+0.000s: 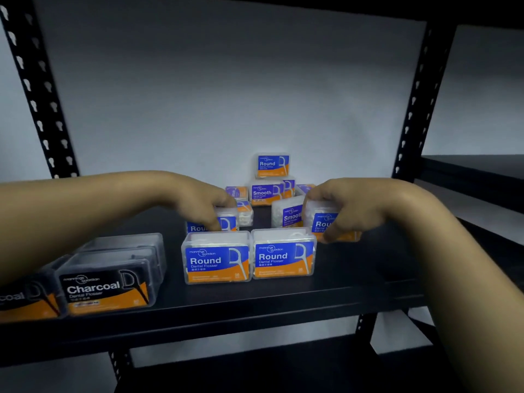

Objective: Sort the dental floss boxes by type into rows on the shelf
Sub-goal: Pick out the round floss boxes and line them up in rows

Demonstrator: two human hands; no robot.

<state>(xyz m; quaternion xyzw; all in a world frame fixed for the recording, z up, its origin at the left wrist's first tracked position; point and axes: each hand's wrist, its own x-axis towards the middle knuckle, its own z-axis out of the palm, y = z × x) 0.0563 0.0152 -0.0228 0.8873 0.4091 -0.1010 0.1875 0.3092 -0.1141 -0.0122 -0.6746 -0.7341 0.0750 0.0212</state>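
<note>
The left hand [208,204] reaches in over the shelf [283,302] with its fingers curled down round a Round box [226,222] that sits directly behind the front row; the right hand [337,211] grips a second Round box [321,222] from above, thumb low on its front face, just behind and to the right of the front pair. Whether that second box is lifted or resting on the board is hard to say, since the fingers cover its lower edge. Ahead of both hands two Round boxes [217,260] [283,255] stand side by side near the shelf's front edge, labels facing out, and to their left a row of black Charcoal boxes [106,287] runs off the picture. Behind the hands lies the unsorted heap: a tilted Smooth box [287,214], another Smooth box [263,194] further back, and a Round box [270,165] perched on top of it. The risk I see is in that heap: a knuckle or a carried box brushing the tilted Smooth box could tip it and bring the perched one down. Setting either held box down hard against the front pair could also nudge them toward the edge.
</note>
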